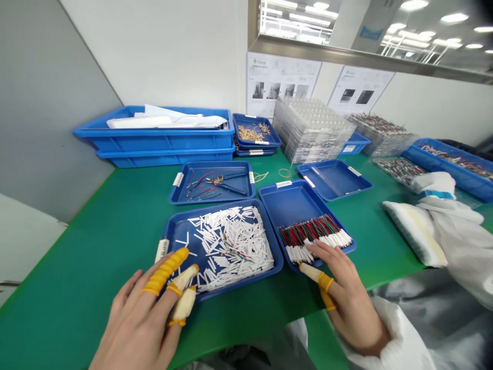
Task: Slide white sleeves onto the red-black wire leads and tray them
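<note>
Head view: white tubes [239,236] lie beside the spread left hand [142,303], wires [308,228] at the right hand [344,288], grip unclear.

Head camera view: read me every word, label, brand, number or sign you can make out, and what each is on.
No text can be quoted with certainty.
Left wall sheet: logo, heading blurred.
Right wall sheet: same.
Label on the tray of white pieces: blurred.
Label on the wire tray: too small.
Labels on the other blue trays: too small.
Blue background panel: too blurred.
</note>
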Motion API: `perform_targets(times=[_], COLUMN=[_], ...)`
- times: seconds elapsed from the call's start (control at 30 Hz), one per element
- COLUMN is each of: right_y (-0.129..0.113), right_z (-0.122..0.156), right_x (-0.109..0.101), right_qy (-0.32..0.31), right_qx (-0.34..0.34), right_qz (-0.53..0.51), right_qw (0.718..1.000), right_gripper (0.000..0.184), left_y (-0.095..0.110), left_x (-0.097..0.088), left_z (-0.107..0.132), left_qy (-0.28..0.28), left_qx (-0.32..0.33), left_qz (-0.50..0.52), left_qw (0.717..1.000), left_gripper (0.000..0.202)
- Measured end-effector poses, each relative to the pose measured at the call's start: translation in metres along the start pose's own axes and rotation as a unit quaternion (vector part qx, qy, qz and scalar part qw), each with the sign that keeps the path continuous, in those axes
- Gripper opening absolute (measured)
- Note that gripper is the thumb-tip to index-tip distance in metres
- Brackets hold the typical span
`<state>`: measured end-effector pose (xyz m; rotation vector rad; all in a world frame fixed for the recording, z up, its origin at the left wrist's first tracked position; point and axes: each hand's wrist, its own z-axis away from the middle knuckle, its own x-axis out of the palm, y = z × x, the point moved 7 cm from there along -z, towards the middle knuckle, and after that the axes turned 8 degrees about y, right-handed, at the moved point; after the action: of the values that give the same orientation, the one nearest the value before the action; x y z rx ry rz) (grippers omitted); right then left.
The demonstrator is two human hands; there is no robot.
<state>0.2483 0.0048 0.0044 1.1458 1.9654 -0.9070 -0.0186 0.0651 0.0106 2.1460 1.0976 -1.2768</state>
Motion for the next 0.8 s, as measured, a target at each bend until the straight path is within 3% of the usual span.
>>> perform_targets(times=[0.1,0.2,0.37,0.53,0.63,0.8], right_y=[-0.012,-0.031,-0.063,-0.077,-0.080,-0.085], right_z=[-0.009,-0.034,-0.090,-0.113,-0.111,-0.096], right_x=[-0.004,0.007,0.058,0.064,0.057,0.053], right_qy=[0.033,0.046,-0.083,-0.088,-0.065,0.000], right_qx=[0.002,0.018,0.025,0.017,0.026,0.052], right_qz=[-0.028,-0.038,0.037,0.056,0.050,-0.040], right_qw=[0.999,0.998,0.996,0.994,0.996,0.998], right_gripper=[0.047,0.034,0.014,0.019,0.017,0.015], left_y=[-0.009,-0.010,-0.010,-0.019,-0.016,0.002], left_x=[-0.002,-0.004,-0.010,-0.001,0.010,0.018], left_z=[0.007,0.008,0.005,-0.001,-0.017,-0.038], left_qy=[0.009,0.009,0.023,0.013,-0.014,-0.026], left_qx=[-0.009,-0.036,-0.094,-0.119,-0.096,0.039], left_qz=[-0.002,0.000,0.010,0.005,-0.006,-0.006], left_qw=[1.000,0.999,0.995,0.993,0.995,0.999], left_gripper=[0.018,0.026,0.031,0.032,0.034,0.030])
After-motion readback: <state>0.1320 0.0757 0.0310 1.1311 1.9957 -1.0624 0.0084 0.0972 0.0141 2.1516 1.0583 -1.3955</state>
